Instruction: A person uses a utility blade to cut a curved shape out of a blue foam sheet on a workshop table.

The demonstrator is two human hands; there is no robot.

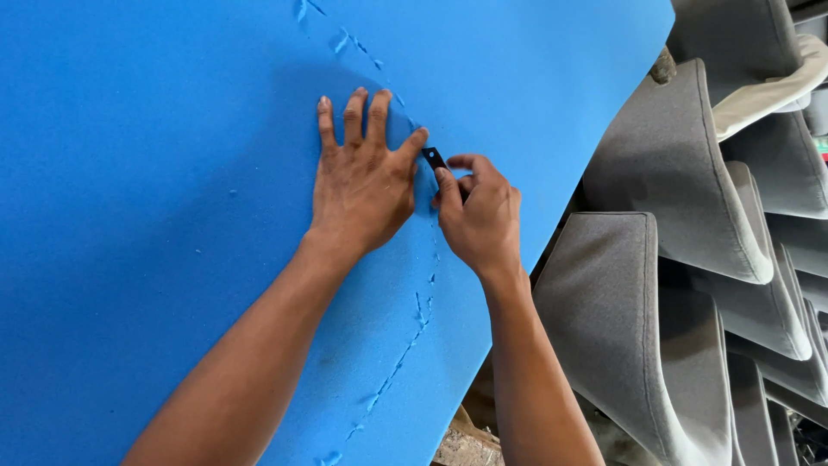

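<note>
From the head camera, looking down, a large sheet of blue foam [172, 216] filled most of what I saw, running from the left edge across to a slanted right edge. My left hand [362, 185] lay flat on the foam, fingers spread wide and pointing up, palm pressed to the surface and gripping nothing. The thumb of that hand reached to the right, nearly touching a small dark blade [434, 159].

My right hand [477, 216] sat just beside the left, closed narrowly around that blade, pinching it between thumb and forefinger so that only its dark tip showed above my fingers. The tip met the foam right at the left thumb. I could not tell how much of the blade was hidden in my grip.

A ragged line of cuts [405, 354] ran through the foam, from the top edge down past both hands toward the bottom, with small torn nicks along it.

To the right, past the foam's edge, grey upholstered seat cushions [673, 173] stood stacked close together, leaning one against another. Below my right forearm, a bit of rough wood [466, 444] showed at the bottom edge.
</note>
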